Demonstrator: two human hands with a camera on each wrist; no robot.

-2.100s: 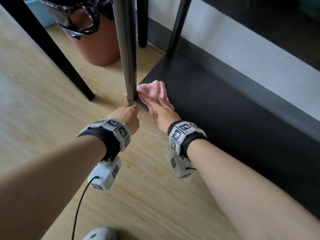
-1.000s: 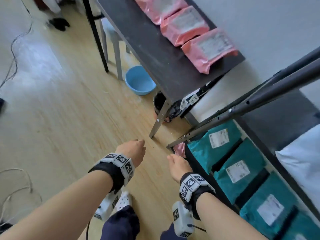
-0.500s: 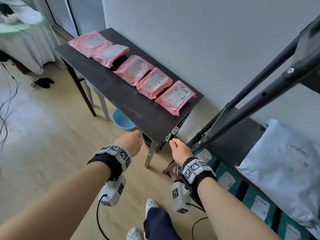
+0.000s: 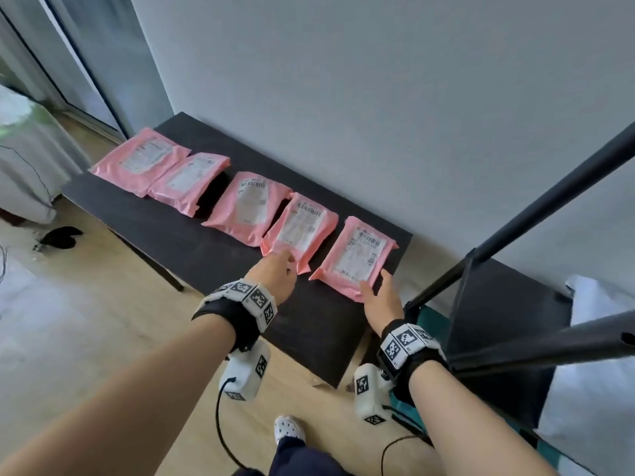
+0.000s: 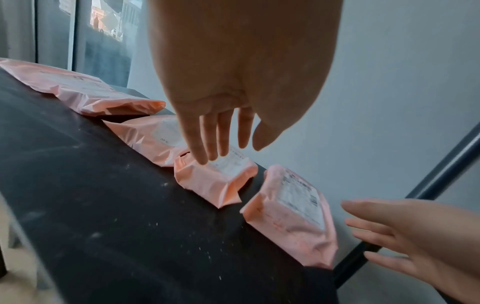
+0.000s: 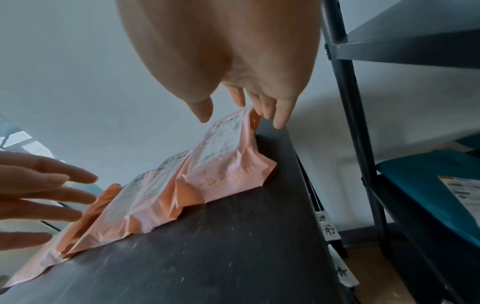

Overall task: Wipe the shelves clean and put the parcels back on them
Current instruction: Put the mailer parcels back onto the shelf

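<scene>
Several pink parcels lie in a row on a black table [image 4: 206, 255]. My left hand [image 4: 278, 269] reaches with straight fingers over the near end of the second parcel from the right [image 4: 302, 228]; in the left wrist view its fingertips [image 5: 205, 158] hover at or touch that parcel [image 5: 218, 181]. My right hand [image 4: 376, 290] is open at the near right corner of the rightmost parcel [image 4: 357, 255]. In the right wrist view its thumb is above this parcel [image 6: 226, 164] and its fingers [image 6: 280, 121] reach down beside the right edge. Neither hand holds anything.
A dark metal shelving rack [image 4: 498, 304] stands right of the table. A pale grey parcel [image 4: 598, 355] lies on its upper shelf and teal parcels [image 6: 428, 185] lie lower down. The table top is dusty. A wooden floor stretches to the left.
My right hand has left the pink cloth at the bottom shelf. I have stood up, and both hands have moved up and forward to the pink parcels on the table.
</scene>
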